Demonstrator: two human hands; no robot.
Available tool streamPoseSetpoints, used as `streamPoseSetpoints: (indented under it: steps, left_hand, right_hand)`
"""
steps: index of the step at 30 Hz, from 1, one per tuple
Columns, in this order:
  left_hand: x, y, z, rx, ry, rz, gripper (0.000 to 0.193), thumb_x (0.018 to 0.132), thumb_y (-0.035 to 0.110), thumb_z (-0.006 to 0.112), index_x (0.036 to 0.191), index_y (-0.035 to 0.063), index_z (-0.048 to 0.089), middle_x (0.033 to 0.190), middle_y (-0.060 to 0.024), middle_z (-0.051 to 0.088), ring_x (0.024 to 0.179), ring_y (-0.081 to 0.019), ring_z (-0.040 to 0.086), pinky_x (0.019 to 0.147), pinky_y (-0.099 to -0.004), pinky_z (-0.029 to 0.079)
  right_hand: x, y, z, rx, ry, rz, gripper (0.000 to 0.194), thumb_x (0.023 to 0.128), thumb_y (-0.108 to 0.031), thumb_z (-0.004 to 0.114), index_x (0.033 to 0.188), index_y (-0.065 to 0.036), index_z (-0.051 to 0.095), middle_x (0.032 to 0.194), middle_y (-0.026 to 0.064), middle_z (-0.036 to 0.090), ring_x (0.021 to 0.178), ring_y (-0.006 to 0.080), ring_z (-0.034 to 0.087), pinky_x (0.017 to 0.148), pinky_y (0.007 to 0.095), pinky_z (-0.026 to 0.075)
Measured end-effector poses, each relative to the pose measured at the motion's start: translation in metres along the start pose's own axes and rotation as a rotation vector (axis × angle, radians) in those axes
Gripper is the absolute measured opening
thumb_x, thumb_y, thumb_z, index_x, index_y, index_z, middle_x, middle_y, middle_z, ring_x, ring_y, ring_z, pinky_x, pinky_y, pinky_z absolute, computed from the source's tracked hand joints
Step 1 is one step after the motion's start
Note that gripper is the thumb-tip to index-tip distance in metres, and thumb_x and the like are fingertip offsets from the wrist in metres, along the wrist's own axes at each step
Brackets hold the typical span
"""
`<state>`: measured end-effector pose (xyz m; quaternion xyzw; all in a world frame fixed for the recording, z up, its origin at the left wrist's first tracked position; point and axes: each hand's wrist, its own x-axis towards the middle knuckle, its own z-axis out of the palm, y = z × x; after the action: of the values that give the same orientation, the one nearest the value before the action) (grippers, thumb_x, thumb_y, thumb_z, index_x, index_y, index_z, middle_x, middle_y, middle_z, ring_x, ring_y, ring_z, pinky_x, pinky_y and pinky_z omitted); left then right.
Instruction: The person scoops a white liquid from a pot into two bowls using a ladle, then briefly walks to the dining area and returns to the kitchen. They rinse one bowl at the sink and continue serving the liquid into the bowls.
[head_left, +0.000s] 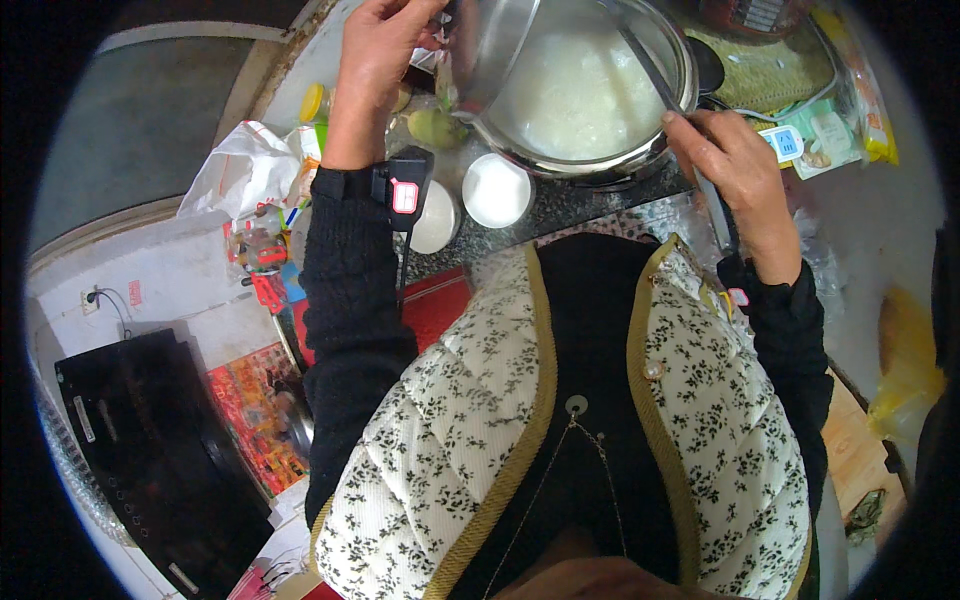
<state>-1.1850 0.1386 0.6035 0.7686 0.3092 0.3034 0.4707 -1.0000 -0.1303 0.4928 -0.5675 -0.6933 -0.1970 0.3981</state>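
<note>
A metal pot (585, 112) with pale, cloudy, bubbling contents stands before me at the top of the view. My right hand (727, 161) is closed around the long dark handle of a utensil (651, 64), which reaches over the pot; its far end is out of frame. My left hand (394, 37) is raised at the pot's left side, fingers bent at a glass lid with a metal rim (499, 52), tilted over the pot's left edge; its exact hold is hard to see. Two round containers of white contents (498, 191) (435, 219) sit just below the pot.
A greenish fruit (437, 128) and a yellow-lidded jar (313, 103) lie left of the pot. White plastic bags (244, 169) and small bottles (262, 244) stand farther left. At right are a power strip (784, 142), a green packet (825, 135) and a woven mat (772, 71).
</note>
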Motion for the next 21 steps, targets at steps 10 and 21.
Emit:
streamPoseSetpoints:
  steps: [10,21]
  left_hand:
    - [-0.010,0.003,0.008,0.011,-0.052,-0.005,0.043,0.088,0.024,0.064,0.122,-0.0006,0.056,0.085,-0.0042,0.063,0.058,-0.0091,0.055,0.050,-0.0213,0.044]
    - [-0.017,-0.004,0.006,-0.032,-0.013,-0.013,0.039,0.088,0.020,0.063,0.120,-0.0014,0.056,0.082,-0.0046,0.063,0.056,-0.0084,0.054,0.050,-0.0220,0.044]
  right_hand:
    - [0.006,0.005,-0.020,0.059,0.070,0.181,0.016,0.080,-0.004,0.067,0.096,-0.004,0.066,0.070,0.0087,0.061,0.060,0.0229,0.060,0.056,0.0318,0.048]
    - [0.010,0.008,-0.007,0.548,0.258,0.897,0.019,0.087,-0.021,0.065,0.096,-0.004,0.065,0.071,0.0019,0.061,0.064,0.0066,0.055,0.056,0.0201,0.041]
